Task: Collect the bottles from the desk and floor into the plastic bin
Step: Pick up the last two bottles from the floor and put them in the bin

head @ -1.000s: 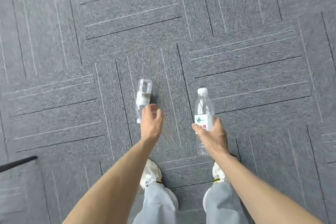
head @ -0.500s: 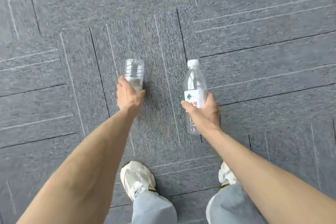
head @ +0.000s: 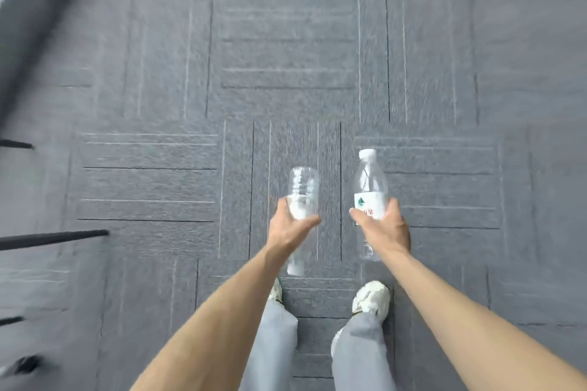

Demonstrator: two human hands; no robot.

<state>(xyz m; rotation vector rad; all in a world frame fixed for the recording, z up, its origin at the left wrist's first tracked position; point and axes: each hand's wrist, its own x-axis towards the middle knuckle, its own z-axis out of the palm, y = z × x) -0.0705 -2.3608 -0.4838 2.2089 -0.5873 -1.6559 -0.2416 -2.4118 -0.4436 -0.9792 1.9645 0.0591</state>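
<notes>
**2 bottles in hand, no bin in sight**

The person stands on grey carpet tiles (head: 286, 51) with a clear plastic bottle in each hand, both lifted off the floor. I'd judge this the carrying step: the pickups look done, and the next move calls for finding the plastic bin, which is nowhere in view, and walking the 2 bottles over to it.

The left hand (head: 290, 225) is wrapped around the middle of the left bottle (head: 303, 187), base pointing away, its other end poking out below the wrist. The right hand (head: 382, 228) is closed over the label of the capped bottle (head: 370, 181), white cap pointing forward, thumb across the label's lower edge. Dark thin bars (head: 54, 238) jut in from the left, perhaps furniture legs; blur makes it hard to say.
</notes>
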